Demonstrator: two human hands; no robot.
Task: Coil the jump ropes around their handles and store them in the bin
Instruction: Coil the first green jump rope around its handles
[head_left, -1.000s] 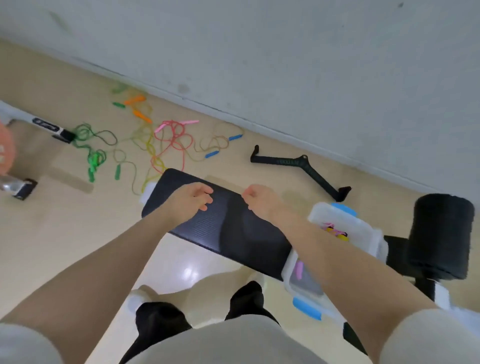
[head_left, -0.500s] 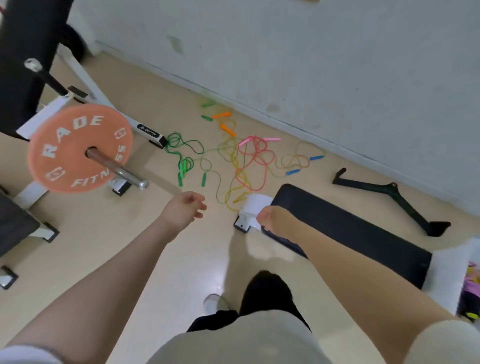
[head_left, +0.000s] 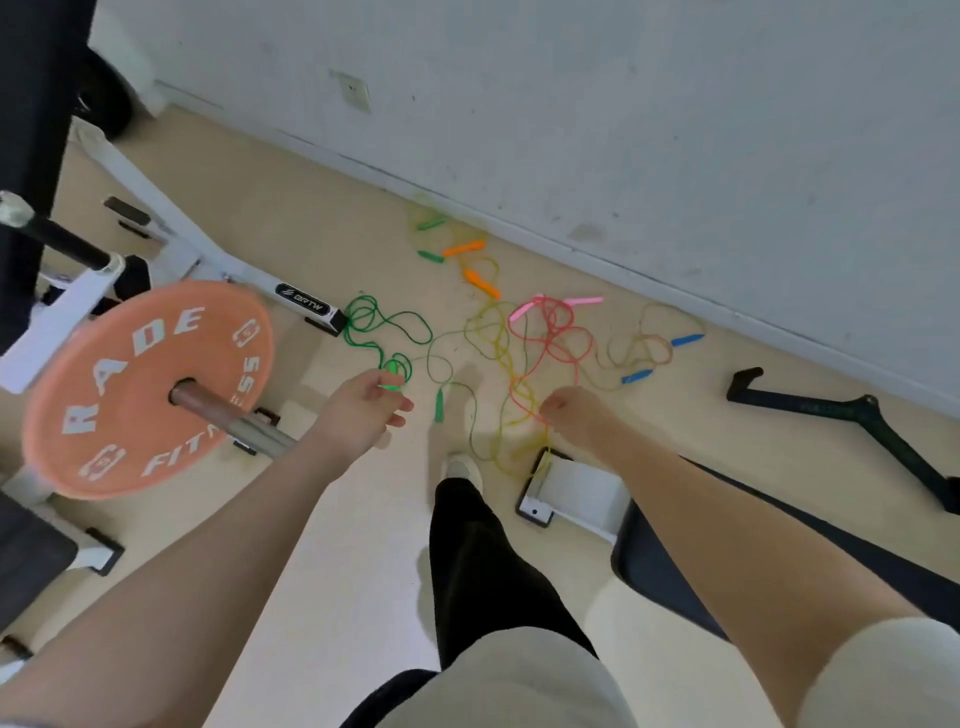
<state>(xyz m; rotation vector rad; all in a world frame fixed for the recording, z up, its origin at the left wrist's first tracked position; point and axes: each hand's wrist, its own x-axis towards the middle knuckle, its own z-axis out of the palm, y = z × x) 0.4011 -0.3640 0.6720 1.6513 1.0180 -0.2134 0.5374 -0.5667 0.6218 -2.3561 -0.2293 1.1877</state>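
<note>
Both hands (head_left: 363, 410) nearer jump ropes (head_left: 519, 348)

Grey wall (head_left: 623, 104), beige floor (head_left: 311, 234)

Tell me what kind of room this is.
Most likely a home or small gym. An orange weight plate sits on a barbell, a black bench pad lies to the right, and coloured jump ropes are tangled on the floor by the wall.
</note>
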